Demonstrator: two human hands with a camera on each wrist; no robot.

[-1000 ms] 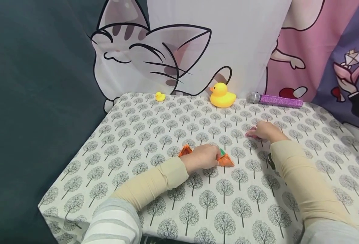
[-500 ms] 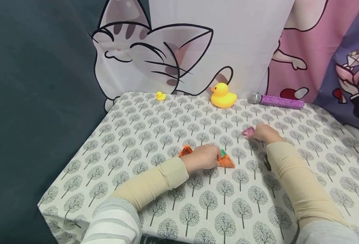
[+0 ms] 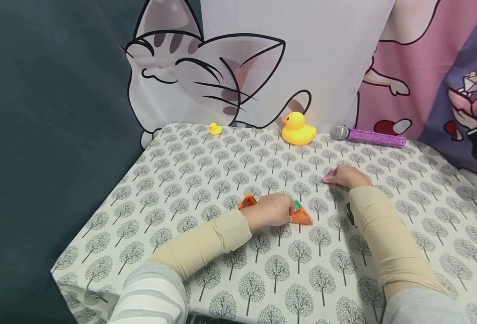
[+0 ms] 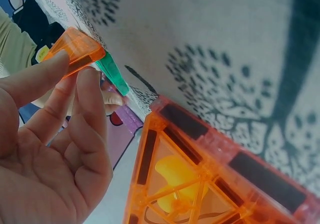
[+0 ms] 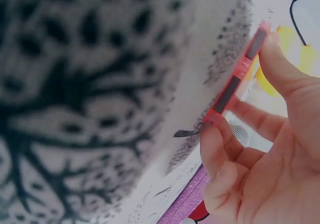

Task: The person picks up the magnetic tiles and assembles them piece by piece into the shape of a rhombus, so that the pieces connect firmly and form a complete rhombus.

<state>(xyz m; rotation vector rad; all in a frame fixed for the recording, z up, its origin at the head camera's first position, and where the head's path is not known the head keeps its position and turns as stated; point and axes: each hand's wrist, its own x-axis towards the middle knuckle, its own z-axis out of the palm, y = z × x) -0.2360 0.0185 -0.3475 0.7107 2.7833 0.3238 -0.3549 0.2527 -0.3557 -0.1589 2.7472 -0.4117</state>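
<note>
My left hand point(image 3: 272, 210) pinches an orange triangular magnetic tile point(image 4: 80, 46) between thumb and fingers, low over the table. A green tile point(image 4: 112, 72) touches it on its far side. Near the left wrist another orange triangular tile point(image 4: 182, 184) stands upright, with a red magnetic tile point(image 4: 240, 159) along its bottom edge; my left arm partly hides them in the head view. Farther back and to the right, my right hand point(image 3: 348, 176) pinches a pink-red magnetic tile point(image 5: 235, 78) by its edges. The tile is seen nearly edge-on in the right wrist view.
A tree-print cloth point(image 3: 206, 171) covers the table. Along its back edge sit a small yellow duck point(image 3: 215, 129), a larger yellow duck point(image 3: 298, 129) and a purple microphone point(image 3: 370, 136). Behind them hangs a cat-print curtain point(image 3: 331, 54).
My right hand has moved slightly left with the pink-red tile, whose face has turned as it went. The left hand keeps its hold on the orange tile in nearly the same spot.
</note>
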